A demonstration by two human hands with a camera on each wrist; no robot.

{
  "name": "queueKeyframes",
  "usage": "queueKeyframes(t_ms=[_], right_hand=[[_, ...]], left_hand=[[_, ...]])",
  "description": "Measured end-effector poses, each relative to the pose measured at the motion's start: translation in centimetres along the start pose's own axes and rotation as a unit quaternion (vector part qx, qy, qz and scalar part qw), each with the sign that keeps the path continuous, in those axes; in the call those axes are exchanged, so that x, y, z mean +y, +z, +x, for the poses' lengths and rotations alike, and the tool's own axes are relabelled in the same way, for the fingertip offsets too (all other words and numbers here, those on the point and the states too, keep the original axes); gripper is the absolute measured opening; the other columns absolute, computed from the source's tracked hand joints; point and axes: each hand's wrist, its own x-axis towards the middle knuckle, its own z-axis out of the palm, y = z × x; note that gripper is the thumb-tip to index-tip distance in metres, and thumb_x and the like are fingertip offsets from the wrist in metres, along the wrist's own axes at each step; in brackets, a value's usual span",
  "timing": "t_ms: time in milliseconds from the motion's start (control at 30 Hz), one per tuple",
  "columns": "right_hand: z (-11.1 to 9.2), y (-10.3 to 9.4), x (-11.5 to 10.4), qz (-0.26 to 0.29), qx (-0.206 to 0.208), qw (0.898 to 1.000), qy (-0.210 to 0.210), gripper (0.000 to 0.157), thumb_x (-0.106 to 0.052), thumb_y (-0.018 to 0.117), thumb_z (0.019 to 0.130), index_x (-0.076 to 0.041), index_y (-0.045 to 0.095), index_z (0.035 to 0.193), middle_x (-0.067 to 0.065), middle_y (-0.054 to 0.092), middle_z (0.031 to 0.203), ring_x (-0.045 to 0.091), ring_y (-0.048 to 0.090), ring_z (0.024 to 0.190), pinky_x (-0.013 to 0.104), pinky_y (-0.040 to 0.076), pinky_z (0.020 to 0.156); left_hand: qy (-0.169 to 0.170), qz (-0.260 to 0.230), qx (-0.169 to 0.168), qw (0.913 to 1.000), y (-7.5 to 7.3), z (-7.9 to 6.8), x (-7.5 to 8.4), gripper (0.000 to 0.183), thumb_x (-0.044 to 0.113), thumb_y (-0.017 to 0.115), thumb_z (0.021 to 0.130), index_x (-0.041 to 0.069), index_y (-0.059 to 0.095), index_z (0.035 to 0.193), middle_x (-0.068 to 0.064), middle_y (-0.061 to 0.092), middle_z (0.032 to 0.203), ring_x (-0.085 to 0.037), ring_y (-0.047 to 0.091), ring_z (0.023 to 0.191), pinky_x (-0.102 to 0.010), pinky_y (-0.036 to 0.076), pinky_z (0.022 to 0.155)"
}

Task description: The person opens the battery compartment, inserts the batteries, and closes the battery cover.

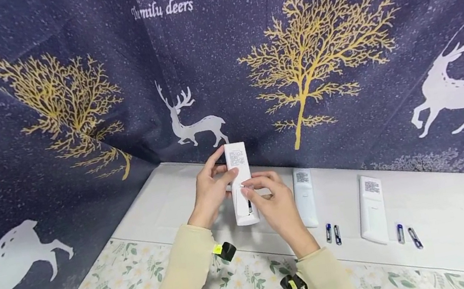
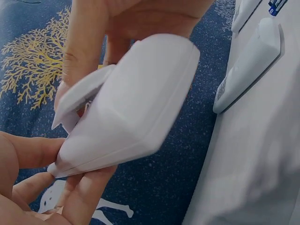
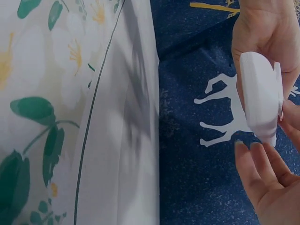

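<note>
My left hand (image 1: 213,188) grips a white remote control (image 1: 236,158) by its upper half, thumb on the back. The remote is raised, its printed label facing me. My right hand (image 1: 275,198) pinches the battery cover (image 1: 240,198) near its upper end. In the left wrist view the cover (image 2: 84,91) stands tilted away from the remote's body (image 2: 145,89). A dark battery (image 1: 249,207) shows beside the cover in the compartment; the rest of the inside is hidden. From the right wrist, the cover (image 3: 279,86) appears as a thin edge along the body.
Two other white remotes, one nearer (image 1: 305,198) and one farther right (image 1: 371,208), lie back up on the white table (image 1: 455,209). Blue-and-silver batteries lie in pairs beside them, a near pair (image 1: 329,233) and a right pair (image 1: 400,234). A floral cloth (image 1: 237,286) covers the front; a dark curtain (image 1: 214,40) hangs behind.
</note>
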Motion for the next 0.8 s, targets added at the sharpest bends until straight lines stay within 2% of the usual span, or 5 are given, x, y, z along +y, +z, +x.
queueKeyframes(t_ms=[133,267,467,633,800], right_hand=[[0.1,-0.1,-0.1,-0.019,0.003,1.0,-0.007,0.011,-0.012,0.083,0.094,-0.007,0.08,0.103,0.01,0.064,0.126,0.024,0.063,0.11,0.039,0.059,0.087],[0.1,-0.3,-0.2,-0.035,0.004,0.999,-0.011,0.01,-0.012,0.084,0.092,-0.009,0.078,0.101,0.004,0.066,0.116,0.021,0.063,0.102,0.034,0.054,0.081],[0.1,-0.6,-0.4,0.008,-0.015,1.0,0.006,0.01,-0.011,0.081,0.095,-0.009,0.075,0.103,0.002,0.073,0.093,0.017,0.064,0.082,0.027,0.057,0.067],[0.1,-0.9,-0.2,0.034,-0.013,0.999,0.016,0.008,-0.01,0.079,0.097,-0.008,0.076,0.104,0.005,0.074,0.093,0.019,0.063,0.078,0.032,0.061,0.063],[0.3,-1.0,-0.1,0.023,-0.027,0.999,-0.01,0.008,-0.01,0.081,0.095,-0.009,0.08,0.103,0.004,0.072,0.096,0.019,0.062,0.078,0.034,0.061,0.062]], left_hand=[[0.003,0.007,0.004,1.0,0.1,0.0,-0.1,0.067,0.006,0.074,0.099,0.03,0.054,0.158,-0.013,0.07,0.12,-0.019,0.066,0.085,-0.035,0.058,0.063],[0.001,0.009,0.004,1.0,0.2,0.0,-0.1,0.067,0.006,0.074,0.099,0.029,0.054,0.158,-0.014,0.07,0.12,-0.018,0.067,0.084,-0.036,0.058,0.062],[0.003,0.016,0.006,0.9999,0.1,0.1,0.0,0.066,0.007,0.073,0.1,0.03,0.053,0.158,-0.013,0.069,0.12,-0.018,0.068,0.085,-0.037,0.058,0.064],[0.004,0.017,0.003,0.9998,0.0,0.0,0.0,0.066,0.008,0.074,0.1,0.03,0.053,0.159,-0.013,0.069,0.12,-0.019,0.069,0.086,-0.032,0.057,0.063],[0.002,0.012,-0.001,0.9999,0.0,0.0,0.2,0.067,0.006,0.074,0.1,0.03,0.053,0.158,-0.013,0.069,0.118,-0.019,0.069,0.086,-0.032,0.058,0.062]])
